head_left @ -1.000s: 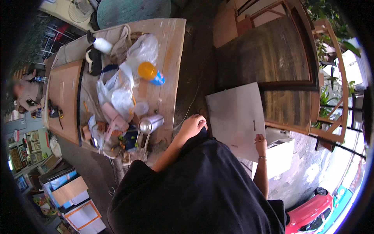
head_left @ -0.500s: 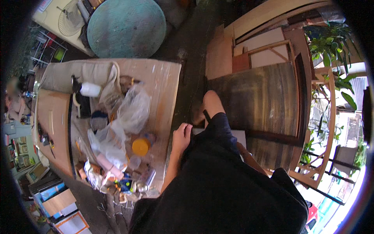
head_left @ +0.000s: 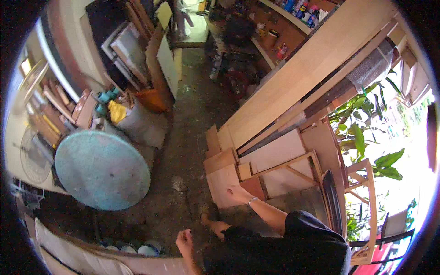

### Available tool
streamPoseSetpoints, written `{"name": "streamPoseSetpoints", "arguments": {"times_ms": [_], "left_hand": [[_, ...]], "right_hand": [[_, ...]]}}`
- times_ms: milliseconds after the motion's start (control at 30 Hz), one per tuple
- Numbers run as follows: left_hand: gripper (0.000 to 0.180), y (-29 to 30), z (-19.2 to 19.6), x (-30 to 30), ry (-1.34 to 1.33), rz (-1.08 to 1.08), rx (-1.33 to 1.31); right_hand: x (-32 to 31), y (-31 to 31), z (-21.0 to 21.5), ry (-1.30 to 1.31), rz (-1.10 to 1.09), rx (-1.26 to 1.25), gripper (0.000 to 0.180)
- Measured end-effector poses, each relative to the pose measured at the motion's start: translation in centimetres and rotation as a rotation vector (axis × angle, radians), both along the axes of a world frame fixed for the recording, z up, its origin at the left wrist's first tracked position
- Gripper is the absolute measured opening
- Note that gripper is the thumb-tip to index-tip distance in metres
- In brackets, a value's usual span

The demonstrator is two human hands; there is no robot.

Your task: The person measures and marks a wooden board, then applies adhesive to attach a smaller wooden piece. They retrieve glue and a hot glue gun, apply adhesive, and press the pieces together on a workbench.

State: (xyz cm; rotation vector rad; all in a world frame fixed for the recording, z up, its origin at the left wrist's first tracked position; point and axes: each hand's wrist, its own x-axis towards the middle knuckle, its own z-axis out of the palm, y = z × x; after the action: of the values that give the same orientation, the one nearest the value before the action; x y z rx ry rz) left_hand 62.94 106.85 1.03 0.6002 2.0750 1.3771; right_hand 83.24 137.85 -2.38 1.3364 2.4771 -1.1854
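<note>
- Against the right-hand wall, long pale wooden boards [head_left: 311, 68] lean in a slanting stack, the largest things in view, with darker planks and a bubble-wrapped piece tucked behind them.
- At the left, a round blue-green tabletop [head_left: 101, 169] stands tilted over the dark, stained concrete floor [head_left: 192, 123].
- Low on the right, an open wooden frame [head_left: 293, 167] and a pale sheet rest against the boards, beside green leafy plants [head_left: 362, 133] in bright daylight.
- Behind the round top, a grey bin [head_left: 133, 121] holds a bundle of yellow cloth [head_left: 117, 111]; what else is in it I cannot tell.
- At the foot of the stack, a small plywood panel [head_left: 220, 181] leans among short offcuts.
- The right hand [head_left: 238, 192], a bracelet at its wrist, lies with fingers spread flat on that panel's lower edge, gripping nothing.
- The left hand [head_left: 184, 239] hangs loosely curled near the bottom edge, empty, well apart from the panel.
- A bare foot [head_left: 213, 224] rests on the floor between the two hands.
</note>
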Motion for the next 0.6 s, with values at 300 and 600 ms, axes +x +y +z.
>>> {"name": "streamPoseSetpoints", "arguments": {"times_ms": [300,600], "left_hand": [[0.022,17.3,0.5,-14.7,0.311,-0.251,-0.175],[0.023,46.4,-4.6,-29.5,0.320,-0.597,-0.220]], "right_hand": [[-4.3,16.6,6.4,-0.012,-0.180,0.031,0.024],[-8.2,35.3,3.8,-0.004,-0.356,-0.017,0.037]]}}
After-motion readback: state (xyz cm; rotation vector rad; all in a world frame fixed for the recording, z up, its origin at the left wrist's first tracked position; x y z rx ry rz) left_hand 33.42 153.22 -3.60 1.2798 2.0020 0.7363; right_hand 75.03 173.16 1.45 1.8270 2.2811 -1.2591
